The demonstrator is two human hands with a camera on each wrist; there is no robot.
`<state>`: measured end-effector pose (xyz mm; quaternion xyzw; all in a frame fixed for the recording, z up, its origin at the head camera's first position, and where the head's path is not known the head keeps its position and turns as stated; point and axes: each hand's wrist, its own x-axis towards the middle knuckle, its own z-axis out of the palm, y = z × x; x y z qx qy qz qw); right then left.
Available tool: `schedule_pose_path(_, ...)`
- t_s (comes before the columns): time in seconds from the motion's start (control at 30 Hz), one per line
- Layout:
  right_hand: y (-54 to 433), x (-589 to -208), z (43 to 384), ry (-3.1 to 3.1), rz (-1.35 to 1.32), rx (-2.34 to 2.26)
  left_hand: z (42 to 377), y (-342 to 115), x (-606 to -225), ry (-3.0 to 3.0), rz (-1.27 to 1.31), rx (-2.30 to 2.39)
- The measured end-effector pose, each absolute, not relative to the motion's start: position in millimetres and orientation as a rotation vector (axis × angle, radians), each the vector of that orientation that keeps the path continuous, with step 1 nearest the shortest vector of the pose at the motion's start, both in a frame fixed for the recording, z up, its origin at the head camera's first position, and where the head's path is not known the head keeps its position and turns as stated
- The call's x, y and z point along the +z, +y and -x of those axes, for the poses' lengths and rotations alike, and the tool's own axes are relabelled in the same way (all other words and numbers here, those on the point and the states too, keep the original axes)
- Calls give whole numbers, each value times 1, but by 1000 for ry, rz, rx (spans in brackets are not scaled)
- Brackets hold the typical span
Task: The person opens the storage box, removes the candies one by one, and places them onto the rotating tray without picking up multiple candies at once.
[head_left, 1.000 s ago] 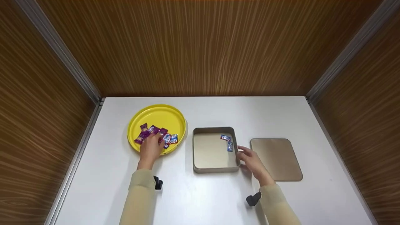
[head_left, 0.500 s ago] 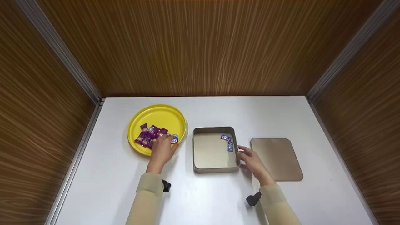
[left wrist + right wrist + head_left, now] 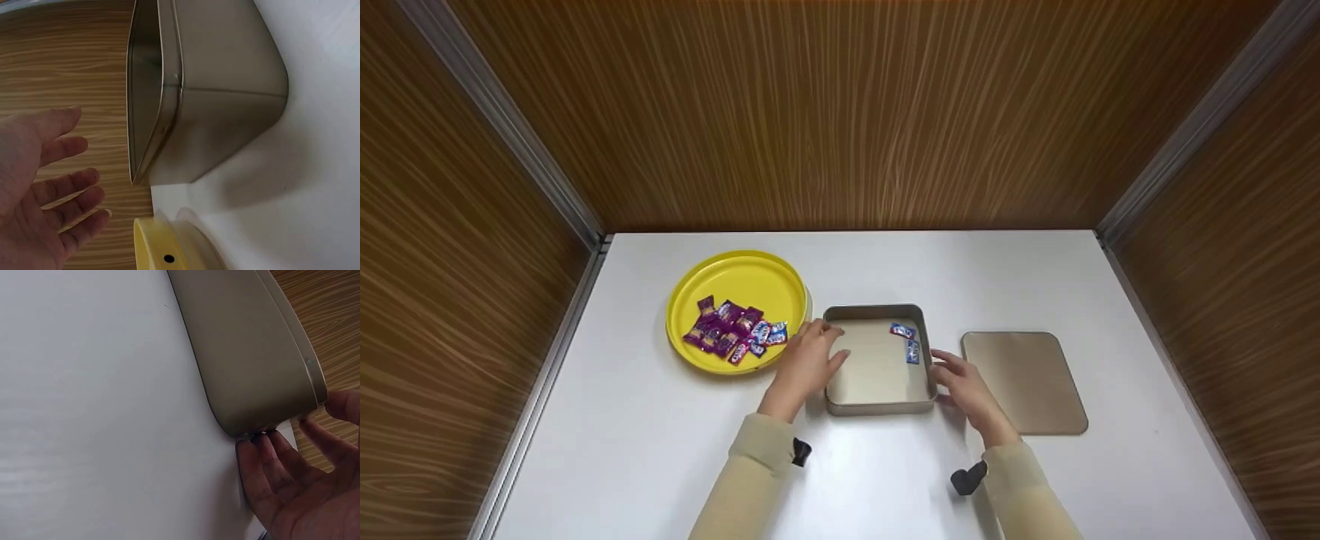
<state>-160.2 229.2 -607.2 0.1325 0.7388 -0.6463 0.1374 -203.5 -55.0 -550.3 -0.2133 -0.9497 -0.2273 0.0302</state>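
My left hand hovers over the left rim of the square metal tin. In the left wrist view its fingers are spread and loosely straight, and nothing shows in them. Two small blue wrapped candies lie inside the tin near its right wall. My right hand rests on the tin's right side. In the right wrist view its fingertips touch the tin's outer wall, with the thumb at the rim. To the left, a round yellow tray bears several purple wrapped candies and several blue-and-red ones.
A flat square metal lid lies right of the tin, partly behind the right wrist. Everything stands on a white table. Wood-grain panels close in the back and both sides.
My left hand has moved right from over the candies on the yellow tray to the tin's left rim. The right hand and the two candies in the tin have stayed put.
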Motion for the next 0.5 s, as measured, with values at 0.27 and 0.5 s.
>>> schedule_pose_path(0.27, 229, -608, 161, 2145, -381, -1862, 198, -17, -559, -2980, 856, -577)
schedule_pose_path(0.5, 228, -607, 159, 2155, -372, -1855, 196, 7, -569, -3002, 983, -418)
